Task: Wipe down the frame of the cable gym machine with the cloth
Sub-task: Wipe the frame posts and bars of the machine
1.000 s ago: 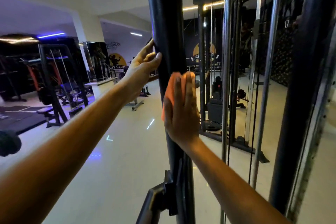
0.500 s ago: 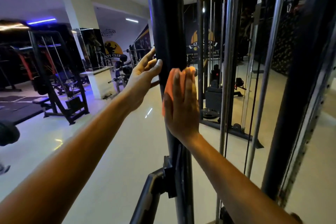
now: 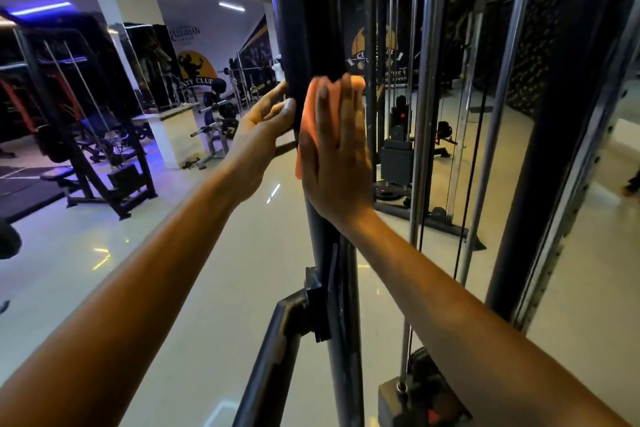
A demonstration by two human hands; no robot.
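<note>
While the right hand (image 3: 336,152) lies flat with its fingers straight and together, it presses an orange cloth (image 3: 308,118) against the black upright post (image 3: 304,10) of the cable machine's frame, so the cloth sits sandwiched between palm and post, with its edges showing above the fingertips and along the hand's left side. Nothing is curled around the cloth; it is held only by the push of the open palm. Just to the left, the left hand (image 3: 263,128) rests on the same post at about the same height, its fingers loosely bent, the thumb and fingertips touching the post's left edge rather than wrapping it. Both forearms reach in from the bottom corners. Lower down the post, a black bracket (image 3: 317,305) joins a slanted brace (image 3: 273,364) that runs toward the bottom of the view. To the right stand chrome guide rods (image 3: 424,114) and a thin cable (image 3: 422,218), with another dark upright (image 3: 568,114) beyond them. Across the glossy pale floor (image 3: 214,253), on the left, a bench rack (image 3: 100,135) sits under blue lighting, and a wall banner (image 3: 194,59) hangs farther back.
</note>
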